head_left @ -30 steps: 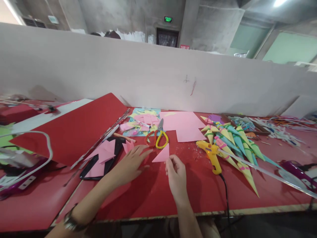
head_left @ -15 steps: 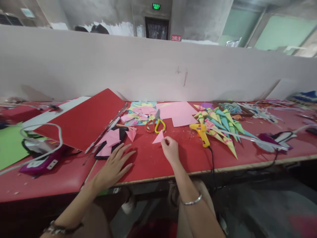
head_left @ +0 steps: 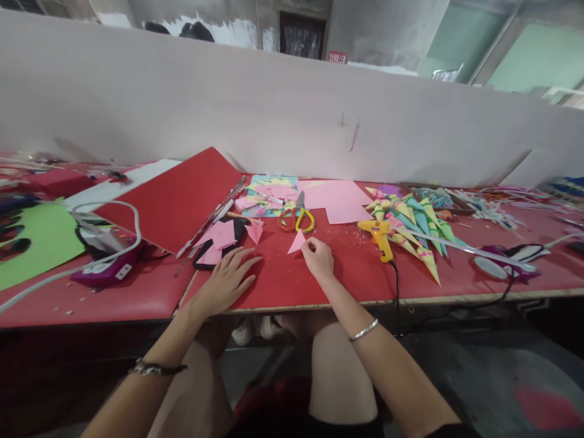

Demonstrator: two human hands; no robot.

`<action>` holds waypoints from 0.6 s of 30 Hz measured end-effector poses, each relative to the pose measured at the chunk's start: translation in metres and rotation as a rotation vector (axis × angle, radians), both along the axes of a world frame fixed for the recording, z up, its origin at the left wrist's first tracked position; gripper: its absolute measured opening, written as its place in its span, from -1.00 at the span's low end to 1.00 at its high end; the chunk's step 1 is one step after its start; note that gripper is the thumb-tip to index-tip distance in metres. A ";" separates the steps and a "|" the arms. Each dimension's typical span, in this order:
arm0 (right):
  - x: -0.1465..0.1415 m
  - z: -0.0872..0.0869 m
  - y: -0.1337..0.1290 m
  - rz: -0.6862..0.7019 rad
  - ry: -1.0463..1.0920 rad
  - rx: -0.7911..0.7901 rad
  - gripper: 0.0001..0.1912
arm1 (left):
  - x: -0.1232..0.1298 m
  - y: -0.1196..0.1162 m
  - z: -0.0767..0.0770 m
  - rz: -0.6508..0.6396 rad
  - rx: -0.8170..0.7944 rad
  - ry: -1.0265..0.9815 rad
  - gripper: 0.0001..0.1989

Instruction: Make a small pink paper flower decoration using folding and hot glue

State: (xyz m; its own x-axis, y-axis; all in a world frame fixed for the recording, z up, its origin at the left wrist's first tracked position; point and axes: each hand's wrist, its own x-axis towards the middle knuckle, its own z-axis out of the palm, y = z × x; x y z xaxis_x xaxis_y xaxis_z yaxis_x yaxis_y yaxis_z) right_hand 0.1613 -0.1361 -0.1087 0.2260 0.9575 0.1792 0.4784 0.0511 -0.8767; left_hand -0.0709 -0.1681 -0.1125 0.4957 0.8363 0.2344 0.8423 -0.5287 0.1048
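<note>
Between thumb and fingers, my right hand (head_left: 318,257) pinches one edge of a small pink paper triangle (head_left: 296,243) just above the red tabletop (head_left: 274,280). Flat on the table to the left lies my left hand (head_left: 232,277), fingers spread and holding nothing. Beyond its fingertips, pink paper pieces (head_left: 222,234) rest on a black flat object (head_left: 239,227). A folded pink paper piece (head_left: 255,230) sits between that pile and the scissors. The scissors (head_left: 298,213), with one red and one yellow handle loop, lie behind the triangle, blades pointing away.
A yellow glue gun (head_left: 378,236) and a heap of yellow and green paper cones (head_left: 417,222) are at the right. Pink sheets (head_left: 340,198) lie near the white partition (head_left: 274,115). Leftward are a large red board (head_left: 173,201), green paper (head_left: 41,243) and a purple power strip (head_left: 103,271).
The view has tilted down and shifted left, so things sit higher and further right in it. My right hand still pinches the pink triangle; my left hand stays flat.
</note>
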 end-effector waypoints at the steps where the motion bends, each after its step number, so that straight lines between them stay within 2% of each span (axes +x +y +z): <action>1: 0.000 0.001 0.000 0.002 -0.007 -0.011 -0.81 | 0.001 0.000 0.000 -0.001 0.002 0.002 -0.58; 7: 0.002 0.004 -0.001 0.008 -0.014 -0.048 -0.82 | 0.002 0.002 -0.003 -0.029 0.015 0.007 -0.58; 13: 0.002 0.001 -0.006 0.037 0.030 -0.017 -0.80 | 0.000 -0.002 -0.006 -0.045 0.053 0.001 -0.57; 18: 0.002 -0.001 -0.013 0.007 0.124 0.036 -0.78 | -0.001 -0.014 -0.010 -0.021 0.204 0.052 -0.57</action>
State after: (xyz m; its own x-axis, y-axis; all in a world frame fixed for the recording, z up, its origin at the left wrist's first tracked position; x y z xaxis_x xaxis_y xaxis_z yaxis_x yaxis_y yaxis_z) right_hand 0.1636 -0.1495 -0.1100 0.2416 0.9526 0.1851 0.3661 0.0872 -0.9265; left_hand -0.0715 -0.1820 -0.1224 0.5286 0.7633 0.3715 0.8322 -0.5522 -0.0496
